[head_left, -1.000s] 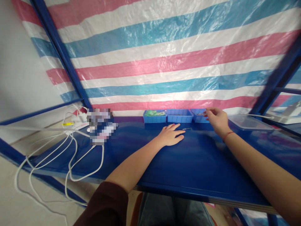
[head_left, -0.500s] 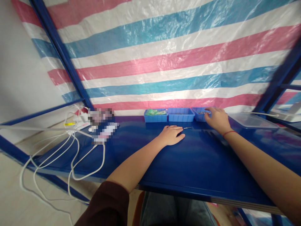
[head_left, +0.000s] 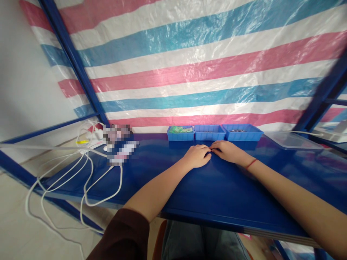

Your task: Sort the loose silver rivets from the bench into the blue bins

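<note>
My left hand (head_left: 198, 156) rests on the blue table (head_left: 187, 191), fingers bent and pressed down. Half a second ago a thin, light-coloured rod stuck out from its fingertips; the hands now hide that rod. My right hand (head_left: 227, 151) has its fingers pinched together, tips meeting those of my left hand. Whatever lies between the fingertips is too small and covered to make out. Behind the hands stand a blue bin with green packets (head_left: 180, 134), a middle blue bin (head_left: 209, 135) with small items, and a right blue bin (head_left: 242, 134) holding small metal-looking parts.
A clear flat plastic lid (head_left: 294, 140) lies at the right. White cables (head_left: 89, 180) loop over the left edge, near a power strip (head_left: 92, 146) and a blurred-out patch of items. Blue frame posts and a striped plastic sheet (head_left: 189, 72) stand behind.
My right hand has come from over the right bin, left and towards me, to meet my left hand's fingertips. My left hand has stayed nearly in place.
</note>
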Motion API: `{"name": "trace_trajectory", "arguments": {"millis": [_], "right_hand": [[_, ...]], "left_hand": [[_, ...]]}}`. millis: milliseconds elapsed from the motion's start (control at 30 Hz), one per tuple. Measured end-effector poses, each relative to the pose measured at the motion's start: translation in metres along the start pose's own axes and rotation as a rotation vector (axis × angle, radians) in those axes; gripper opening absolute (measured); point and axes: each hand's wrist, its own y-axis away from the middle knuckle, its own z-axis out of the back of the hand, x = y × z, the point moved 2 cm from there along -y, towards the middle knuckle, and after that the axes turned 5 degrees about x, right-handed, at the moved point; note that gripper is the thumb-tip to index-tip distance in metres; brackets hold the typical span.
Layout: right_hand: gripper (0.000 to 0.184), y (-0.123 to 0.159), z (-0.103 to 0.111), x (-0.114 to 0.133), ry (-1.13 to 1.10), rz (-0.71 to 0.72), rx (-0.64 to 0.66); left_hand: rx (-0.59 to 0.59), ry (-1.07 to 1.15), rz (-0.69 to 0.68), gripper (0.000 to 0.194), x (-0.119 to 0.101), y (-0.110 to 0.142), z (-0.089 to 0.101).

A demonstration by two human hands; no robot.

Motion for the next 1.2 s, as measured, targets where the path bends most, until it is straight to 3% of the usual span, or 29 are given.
{"name": "trace_trajectory", "arguments": {"millis": [200, 300, 433, 633, 800, 967, 1200], "right_hand": [[0.025, 0.002, 0.003, 0.001, 0.046, -0.029, -0.014], [0.022, 0.002, 0.009, 0.007, 0.01, -0.01, -0.138], [0.019, 0.001, 0.017, 0.016, -0.248, -0.12, -0.355], [0.025, -0.002, 0.017, 0.026, -0.672, -0.252, -0.475], [0.029, -0.003, 0.019, 0.027, -0.784, -0.301, -0.427], [0.023, -0.002, 0.011, 0.022, -0.794, -0.313, -0.221], [0.024, -0.005, -0.011, 0.014, -0.732, -0.194, -0.089]], "left_hand": [[-0.027, 0.033, 0.024, 0.03, -0.001, 0.001, 0.0], [-0.111, 0.138, 0.098, 0.029, 0.004, 0.001, 0.001], [-0.231, 0.366, 0.17, 0.028, 0.011, 0.0, 0.002], [-0.236, 0.676, 0.2, 0.022, 0.008, 0.0, 0.005], [-0.339, 0.754, 0.283, 0.021, 0.011, 0.0, 0.008], [-0.358, 0.875, 0.306, 0.017, 0.018, -0.003, 0.002], [-0.346, 0.883, 0.289, 0.02, 0.022, -0.003, -0.003]]}}
